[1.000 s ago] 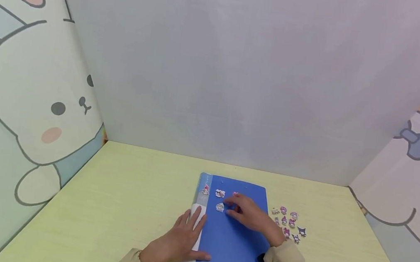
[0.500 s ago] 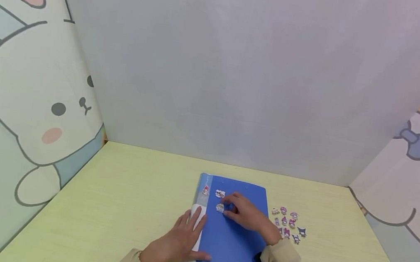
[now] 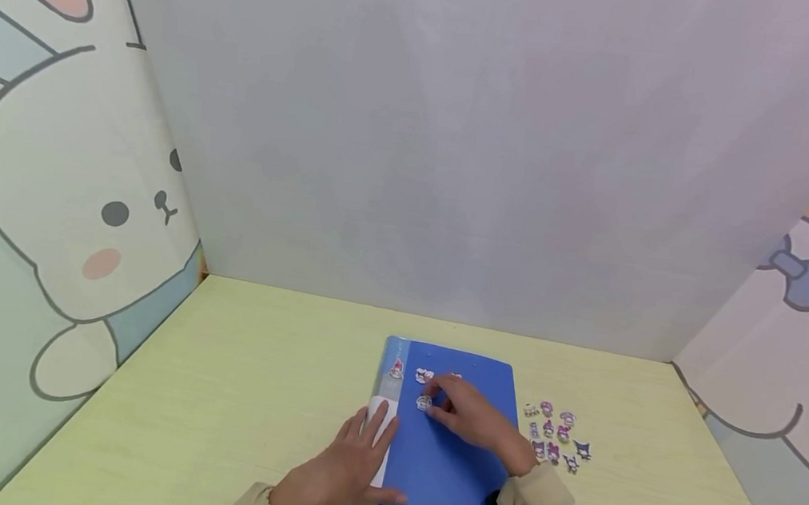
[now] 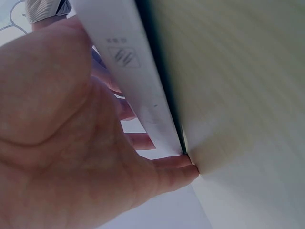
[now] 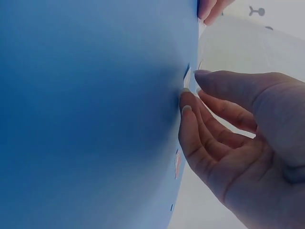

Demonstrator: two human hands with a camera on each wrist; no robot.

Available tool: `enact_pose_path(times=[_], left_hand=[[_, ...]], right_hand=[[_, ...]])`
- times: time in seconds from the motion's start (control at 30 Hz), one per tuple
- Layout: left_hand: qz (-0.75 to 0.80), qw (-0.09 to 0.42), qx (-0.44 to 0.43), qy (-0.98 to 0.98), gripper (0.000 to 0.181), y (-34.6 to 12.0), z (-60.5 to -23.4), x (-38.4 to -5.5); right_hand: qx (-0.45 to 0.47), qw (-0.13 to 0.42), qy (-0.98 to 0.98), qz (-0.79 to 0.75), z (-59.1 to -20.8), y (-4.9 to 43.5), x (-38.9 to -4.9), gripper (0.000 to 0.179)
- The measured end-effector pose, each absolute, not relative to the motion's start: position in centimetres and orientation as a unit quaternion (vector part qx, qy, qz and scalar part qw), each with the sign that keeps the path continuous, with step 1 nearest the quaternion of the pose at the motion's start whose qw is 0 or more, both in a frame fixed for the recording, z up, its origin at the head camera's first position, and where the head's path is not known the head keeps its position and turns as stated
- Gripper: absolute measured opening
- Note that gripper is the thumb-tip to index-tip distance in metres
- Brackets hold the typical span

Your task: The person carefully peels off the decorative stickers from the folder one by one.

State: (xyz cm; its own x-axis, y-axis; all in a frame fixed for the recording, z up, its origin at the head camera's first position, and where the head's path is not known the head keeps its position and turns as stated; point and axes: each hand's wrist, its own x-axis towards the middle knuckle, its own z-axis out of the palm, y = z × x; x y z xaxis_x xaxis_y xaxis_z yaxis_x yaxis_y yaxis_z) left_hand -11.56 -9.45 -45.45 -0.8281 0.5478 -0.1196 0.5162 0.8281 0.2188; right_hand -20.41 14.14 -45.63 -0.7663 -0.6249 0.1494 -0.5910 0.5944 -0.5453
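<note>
A blue folder [image 3: 453, 481] lies on the table with its white-labelled spine to the left. My left hand [image 3: 345, 468] rests spread along the spine, thumb reaching onto the cover; in the left wrist view its fingers lie against the white spine label [image 4: 126, 62]. My right hand [image 3: 473, 415] pinches a small cartoon sticker [image 3: 423, 403] at the upper left of the cover. In the right wrist view that sticker [image 5: 187, 78] sits between thumb and fingertips, against the cover. Above it are another sticker [image 3: 423, 375] and one partly hidden by the hand. A pink-topped sticker [image 3: 397, 369] is on the spine.
Several loose cartoon stickers [image 3: 548, 430] lie on the pale yellow table [image 3: 257, 368] right of the folder. A plain grey wall [image 3: 455, 169] stands behind, with cartoon-printed panels at both sides. A dark wrist strap [image 3: 495, 504] shows at my right sleeve.
My right hand has shifted slightly left, its fingertips closing in on the sticker's edges. The left hand has stayed in place on the spine.
</note>
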Motion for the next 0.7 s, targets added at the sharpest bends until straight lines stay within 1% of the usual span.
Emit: enact_pose_path(times=[0.17,0.3,0.5,0.7], left_hand=[[0.085,0.084,0.280,0.953,0.104,-9.43,-45.66,-11.52],[0.084,0.078,0.283,0.952,0.104,-9.43,-45.75,-11.51],[0.076,0.081,0.283,0.953,0.105,-9.41,-45.84,-11.61],[0.072,0.089,0.276,0.954,0.105,-9.46,-45.93,-11.65]], right_hand=[[-0.345,0.016,0.893,-0.288,-45.66,13.91,-20.20,0.021],[-0.343,0.008,0.895,-0.286,-45.64,13.79,-20.04,0.015],[-0.343,-0.003,0.893,-0.291,-45.83,13.73,-20.00,0.011],[-0.338,0.002,0.888,-0.312,-45.95,13.64,-20.26,0.011]])
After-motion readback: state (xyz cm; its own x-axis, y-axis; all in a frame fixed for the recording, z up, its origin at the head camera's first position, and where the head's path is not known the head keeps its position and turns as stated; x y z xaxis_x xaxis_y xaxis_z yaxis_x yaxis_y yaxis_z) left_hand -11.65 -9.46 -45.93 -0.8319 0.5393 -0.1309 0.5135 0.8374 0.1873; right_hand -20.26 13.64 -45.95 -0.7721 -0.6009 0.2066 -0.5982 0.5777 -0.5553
